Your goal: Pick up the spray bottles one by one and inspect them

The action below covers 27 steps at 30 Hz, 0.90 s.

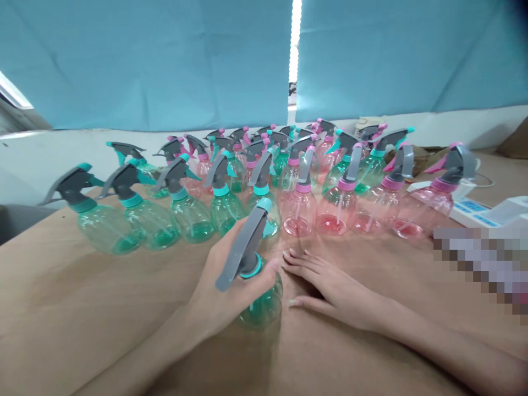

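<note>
My left hand (231, 280) is wrapped round the body of a green spray bottle (260, 308), just below its teal collar. The bottle has a grey and teal trigger head and stands close to me on the table. To its right my right hand (330, 283) rests on the tabletop with fingers stretched out, holding nothing. Just beyond my hands runs a front row of spray bottles: green ones (193, 217) on the left and pink ones (336, 212) on the right.
More green and pink spray bottles stand behind on the brown table (124, 319). A white device with blue panels (474, 212) sits at the right, near a pixelated patch. Blue curtains (144, 66) hang behind.
</note>
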Each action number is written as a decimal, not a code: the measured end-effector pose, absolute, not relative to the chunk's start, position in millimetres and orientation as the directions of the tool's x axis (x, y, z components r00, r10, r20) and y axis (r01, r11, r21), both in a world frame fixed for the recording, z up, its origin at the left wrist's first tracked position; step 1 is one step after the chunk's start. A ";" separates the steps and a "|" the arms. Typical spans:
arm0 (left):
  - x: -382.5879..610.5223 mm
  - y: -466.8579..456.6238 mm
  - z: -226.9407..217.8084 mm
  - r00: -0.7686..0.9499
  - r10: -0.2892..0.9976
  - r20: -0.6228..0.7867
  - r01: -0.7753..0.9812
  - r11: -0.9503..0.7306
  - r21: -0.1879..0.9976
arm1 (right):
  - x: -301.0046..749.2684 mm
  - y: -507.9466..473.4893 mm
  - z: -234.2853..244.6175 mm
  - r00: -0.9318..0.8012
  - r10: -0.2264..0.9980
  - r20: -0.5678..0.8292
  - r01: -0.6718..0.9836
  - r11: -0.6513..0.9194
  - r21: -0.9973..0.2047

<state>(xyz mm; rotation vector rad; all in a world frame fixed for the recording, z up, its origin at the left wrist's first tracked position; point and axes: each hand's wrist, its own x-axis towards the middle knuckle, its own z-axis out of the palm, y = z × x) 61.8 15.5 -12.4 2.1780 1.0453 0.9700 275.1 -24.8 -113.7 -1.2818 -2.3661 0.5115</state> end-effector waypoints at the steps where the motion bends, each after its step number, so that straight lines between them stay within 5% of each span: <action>1: 60.0 15.8 -13.8 0.462 0.812 0.357 0.440 -0.559 0.702 | 275.1 -24.9 -113.7 -0.498 0.850 0.172 0.704 0.513 -0.492; 20: 19.1 -6.0 -42.9 0.549 0.758 0.353 0.465 -0.628 0.624 | 256.9 -20.7 -101.7 -0.473 0.871 0.130 0.803 0.487 -0.344; 27: -36.8 -15.7 -31.2 0.473 0.726 0.500 0.591 -0.682 0.431 | 216.9 4.7 -78.9 -0.450 0.881 0.144 0.835 0.472 -0.282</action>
